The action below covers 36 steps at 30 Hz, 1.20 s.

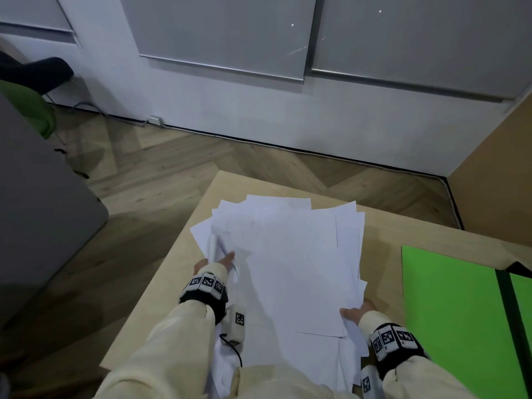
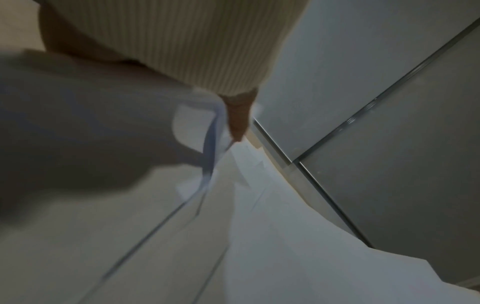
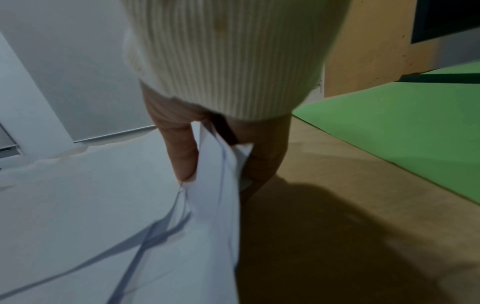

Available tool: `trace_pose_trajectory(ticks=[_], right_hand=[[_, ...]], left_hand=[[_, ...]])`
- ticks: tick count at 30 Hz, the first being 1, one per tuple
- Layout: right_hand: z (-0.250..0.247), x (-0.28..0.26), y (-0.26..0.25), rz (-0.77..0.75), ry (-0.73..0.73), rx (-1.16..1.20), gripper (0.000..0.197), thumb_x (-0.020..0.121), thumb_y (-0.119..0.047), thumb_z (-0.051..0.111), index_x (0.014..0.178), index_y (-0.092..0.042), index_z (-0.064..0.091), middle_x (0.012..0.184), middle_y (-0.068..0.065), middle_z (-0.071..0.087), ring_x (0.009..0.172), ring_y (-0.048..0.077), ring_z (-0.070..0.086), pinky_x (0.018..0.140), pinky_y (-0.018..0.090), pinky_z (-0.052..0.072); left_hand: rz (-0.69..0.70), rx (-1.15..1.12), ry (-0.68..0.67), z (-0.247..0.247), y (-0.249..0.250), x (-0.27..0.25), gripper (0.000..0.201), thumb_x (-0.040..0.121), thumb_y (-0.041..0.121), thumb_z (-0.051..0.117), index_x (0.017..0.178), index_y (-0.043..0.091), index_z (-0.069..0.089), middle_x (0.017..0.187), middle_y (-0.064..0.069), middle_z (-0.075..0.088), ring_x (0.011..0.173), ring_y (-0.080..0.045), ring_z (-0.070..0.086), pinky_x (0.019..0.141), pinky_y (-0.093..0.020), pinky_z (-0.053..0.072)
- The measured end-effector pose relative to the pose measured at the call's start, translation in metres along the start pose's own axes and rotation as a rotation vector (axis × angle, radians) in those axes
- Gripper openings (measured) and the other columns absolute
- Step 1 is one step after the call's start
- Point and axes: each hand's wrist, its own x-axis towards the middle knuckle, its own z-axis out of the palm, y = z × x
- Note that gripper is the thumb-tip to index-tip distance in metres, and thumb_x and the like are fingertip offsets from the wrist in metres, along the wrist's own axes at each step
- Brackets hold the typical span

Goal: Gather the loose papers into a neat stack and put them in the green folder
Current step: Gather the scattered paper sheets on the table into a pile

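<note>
A loose pile of white papers point(image 1: 290, 254) lies askew on the light wooden table point(image 1: 178, 254), its sheets fanned at different angles. My left hand point(image 1: 218, 262) grips the pile's left edge, thumb on top; the left wrist view shows the thumb point(image 2: 237, 119) on the papers point(image 2: 259, 226). My right hand point(image 1: 357, 311) pinches the pile's near right corner; in the right wrist view the thumb point(image 3: 182, 156) presses on top of the sheets point(image 3: 215, 185) and the fingers point(image 3: 262, 164) curl beneath. The green folder point(image 1: 449, 318) lies open and flat to the right, apart from the papers.
A dark object point(image 1: 521, 269) sits at the folder's far right corner. The table's far and left edges drop to a wooden floor point(image 1: 172, 162). A grey surface point(image 1: 43, 211) and a green chair point(image 1: 28, 108) stand at left. A tan wall point(image 1: 495, 168) rises at right.
</note>
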Motion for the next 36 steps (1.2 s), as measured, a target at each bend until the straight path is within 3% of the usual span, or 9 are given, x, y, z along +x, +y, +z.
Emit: trace_pose_trajectory(ticks=[3, 8, 14, 17, 20, 23, 26, 31, 36], right_hand=[[0.000, -0.005, 0.000, -0.005, -0.002, 0.015, 0.077, 0.085, -0.023, 0.063, 0.143, 0.003, 0.020, 0.149, 0.016, 0.032, 0.137, 0.030, 0.035, 0.113, 0.034, 0.031], [0.002, -0.003, 0.001, 0.002, -0.008, 0.032, 0.073, 0.083, -0.020, 0.066, 0.140, 0.004, 0.028, 0.145, 0.016, 0.039, 0.133, 0.031, 0.040, 0.112, 0.037, 0.033], [0.001, 0.001, 0.002, -0.020, -0.032, 0.021, 0.057, 0.082, -0.017, 0.066, 0.131, 0.003, 0.044, 0.134, 0.016, 0.052, 0.124, 0.032, 0.051, 0.106, 0.036, 0.040], [0.001, 0.001, 0.001, 0.000, -0.019, 0.019, 0.063, 0.085, -0.017, 0.064, 0.137, 0.003, 0.035, 0.142, 0.017, 0.043, 0.131, 0.031, 0.044, 0.108, 0.034, 0.037], [0.001, -0.002, 0.001, 0.012, 0.006, 0.038, 0.078, 0.088, -0.025, 0.060, 0.145, 0.004, 0.016, 0.153, 0.016, 0.026, 0.140, 0.029, 0.030, 0.113, 0.033, 0.029], [-0.001, -0.006, -0.001, 0.014, -0.027, 0.036, 0.065, 0.088, -0.020, 0.060, 0.141, 0.002, 0.029, 0.147, 0.017, 0.037, 0.134, 0.031, 0.040, 0.107, 0.034, 0.036], [-0.004, -0.009, 0.001, -0.029, -0.047, 0.044, 0.060, 0.083, -0.015, 0.066, 0.135, 0.001, 0.041, 0.138, 0.018, 0.048, 0.126, 0.031, 0.049, 0.093, 0.030, 0.042], [0.002, -0.008, 0.002, -0.039, -0.034, 0.079, 0.059, 0.082, -0.010, 0.061, 0.136, 0.004, 0.038, 0.134, 0.016, 0.050, 0.122, 0.032, 0.050, 0.104, 0.034, 0.041], [0.001, -0.005, 0.001, -0.011, -0.030, 0.070, 0.068, 0.085, -0.014, 0.062, 0.141, 0.004, 0.028, 0.145, 0.019, 0.038, 0.132, 0.033, 0.041, 0.106, 0.034, 0.036]], left_hand=[[0.048, -0.056, -0.026, 0.003, 0.006, -0.004, 0.059, 0.049, 0.053, 0.084, 0.070, 0.007, 0.055, 0.060, -0.005, 0.052, 0.055, -0.019, 0.051, 0.065, -0.026, 0.041], [0.164, 0.005, 0.053, -0.004, 0.003, -0.003, 0.033, 0.073, 0.024, 0.073, 0.091, -0.001, 0.064, 0.081, -0.014, 0.061, 0.072, -0.028, 0.057, 0.069, -0.026, 0.045], [0.386, 0.021, 0.230, -0.043, 0.030, -0.033, 0.024, 0.074, 0.024, 0.069, 0.095, 0.011, 0.070, 0.086, -0.016, 0.070, 0.076, -0.032, 0.064, 0.072, -0.030, 0.049], [0.572, 0.117, 0.339, -0.069, 0.056, -0.062, 0.024, 0.079, 0.025, 0.063, 0.097, 0.010, 0.070, 0.091, -0.023, 0.070, 0.088, -0.039, 0.065, 0.080, -0.038, 0.052], [0.807, 0.131, 0.380, -0.084, 0.079, -0.092, 0.020, 0.082, 0.023, 0.059, 0.085, 0.005, 0.069, 0.082, -0.027, 0.068, 0.081, -0.043, 0.063, 0.075, -0.038, 0.050], [0.996, -0.034, 0.356, -0.092, 0.091, -0.120, 0.015, 0.081, 0.018, 0.061, 0.071, 0.008, 0.065, 0.061, -0.020, 0.060, 0.059, -0.035, 0.056, 0.063, -0.032, 0.048], [1.132, -0.208, 0.299, -0.097, 0.103, -0.142, 0.027, 0.077, 0.012, 0.065, 0.055, 0.017, 0.049, 0.047, 0.003, 0.043, 0.044, -0.013, 0.032, 0.047, -0.018, 0.036], [1.059, -0.515, 0.098, -0.100, 0.118, -0.156, 0.016, 0.077, 0.008, 0.072, 0.070, 0.014, 0.059, 0.062, 0.007, 0.057, 0.039, 0.013, 0.052, 0.046, -0.004, 0.044], [0.960, -0.654, -0.023, -0.098, 0.123, -0.154, 0.023, 0.079, 0.005, 0.071, 0.068, 0.020, 0.057, 0.052, 0.014, 0.064, 0.042, 0.013, 0.057, 0.045, -0.005, 0.046]])
